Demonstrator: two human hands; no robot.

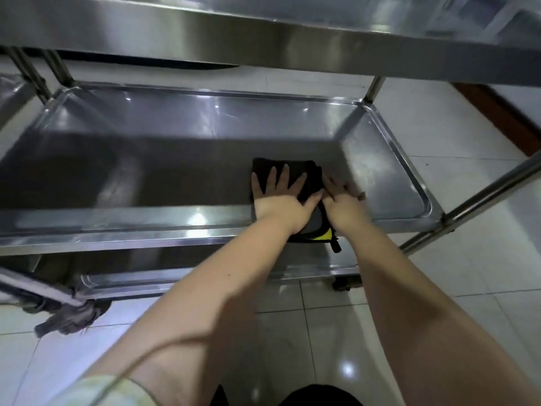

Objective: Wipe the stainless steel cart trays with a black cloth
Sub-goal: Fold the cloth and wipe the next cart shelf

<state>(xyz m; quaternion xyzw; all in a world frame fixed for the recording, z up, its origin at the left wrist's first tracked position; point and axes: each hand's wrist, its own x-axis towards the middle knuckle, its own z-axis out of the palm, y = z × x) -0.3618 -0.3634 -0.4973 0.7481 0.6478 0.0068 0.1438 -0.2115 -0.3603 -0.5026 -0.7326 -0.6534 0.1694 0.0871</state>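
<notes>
The middle tray (146, 171) of a stainless steel cart fills the view, under the top tray (234, 27). A folded black cloth (295, 167) with a grey and yellow edge lies on the tray's right part and hangs over its near rim. My left hand (281, 197) presses flat on the cloth with fingers spread. My right hand (342, 200) rests at the cloth's right edge, fingers on the cloth and the steel beside it.
A lower tray (175, 281) sits beneath. A grey mop head (73, 317) and its handle lie at the cart's lower left on the white tiled floor (439, 259). Steel posts (483, 194) stand at the cart's right corners. A second cart edge (11, 92) shows far left.
</notes>
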